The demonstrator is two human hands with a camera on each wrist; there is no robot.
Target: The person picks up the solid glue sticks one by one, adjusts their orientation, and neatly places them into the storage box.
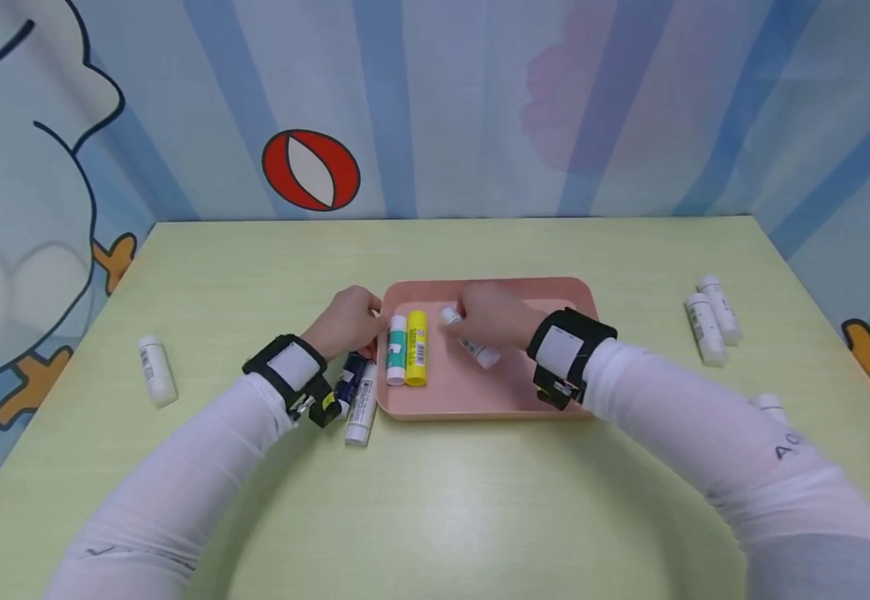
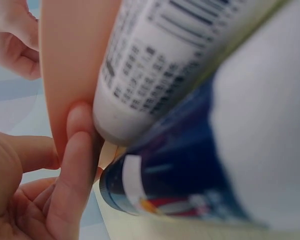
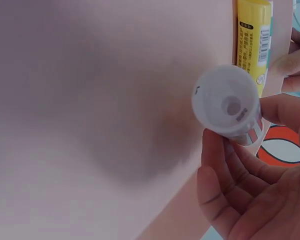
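My left hand (image 1: 341,321) pinches the left rim of the pink tray (image 1: 480,414), thumb and fingers on either side of its wall in the left wrist view. Just outside that rim lie a navy glue stick (image 2: 170,165) and a white glue stick (image 2: 135,85), side by side. Over the tray, my right hand (image 1: 498,317) holds another white glue stick (image 1: 483,356) at a tilt; its round end (image 3: 225,100) faces the right wrist camera. Upright in the head view, a green-and-white glue stick (image 1: 396,354) and a yellow glue stick (image 1: 416,350) lie together at the tray's left.
One white glue stick (image 1: 156,372) lies far left on the pale table (image 1: 435,508). Two white glue sticks (image 1: 706,330) lie together at the right, and a further white one (image 1: 769,407) is partly hidden by the right sleeve. A printed backdrop (image 1: 450,108) encloses the table's back and sides.
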